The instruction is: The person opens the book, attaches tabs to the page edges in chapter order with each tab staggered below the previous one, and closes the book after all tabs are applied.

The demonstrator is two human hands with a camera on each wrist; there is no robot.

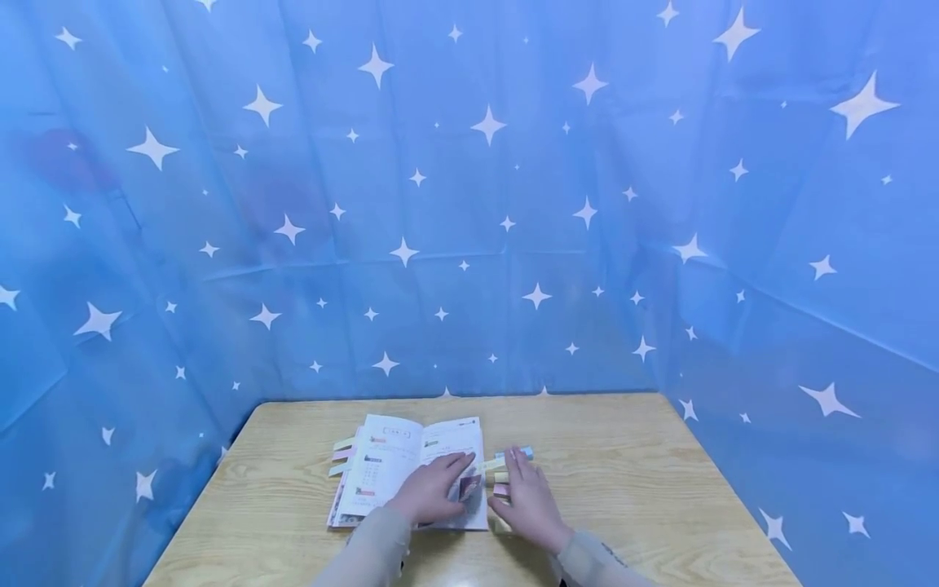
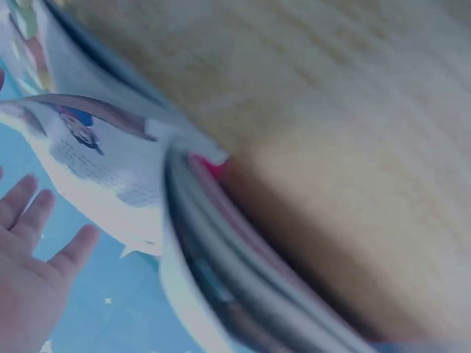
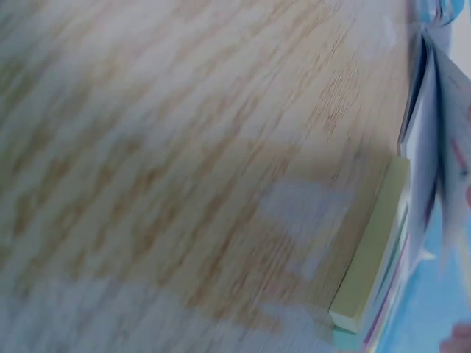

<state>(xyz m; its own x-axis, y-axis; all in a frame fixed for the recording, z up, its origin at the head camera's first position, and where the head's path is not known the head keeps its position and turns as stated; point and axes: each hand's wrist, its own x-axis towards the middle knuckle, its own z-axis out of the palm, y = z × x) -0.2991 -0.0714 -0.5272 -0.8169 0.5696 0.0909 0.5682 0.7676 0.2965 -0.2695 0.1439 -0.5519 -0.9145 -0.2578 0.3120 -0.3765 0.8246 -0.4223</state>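
An open book (image 1: 381, 461) with printed pages lies on the table. My left hand (image 1: 431, 489) rests over its right page, fingers spread toward the page's outer edge. At that edge, my right hand (image 1: 530, 501) lies with fingers extended over colored sticky notes, among them a yellow strip (image 1: 495, 463) and a blue one (image 1: 524, 452); the hand partly hides them. The right wrist view shows a thick yellow sticky-note pad (image 3: 374, 246) on the wood beside the pages. In the left wrist view, the book's stacked page edges (image 2: 243, 257) curve upward, and spread fingers (image 2: 73, 250) show beyond them.
More colored tabs (image 1: 341, 456) stick out from the book's left side. The wooden table (image 1: 645, 481) extends around the book. A blue curtain with white stars (image 1: 469, 204) hangs behind the table and along its sides.
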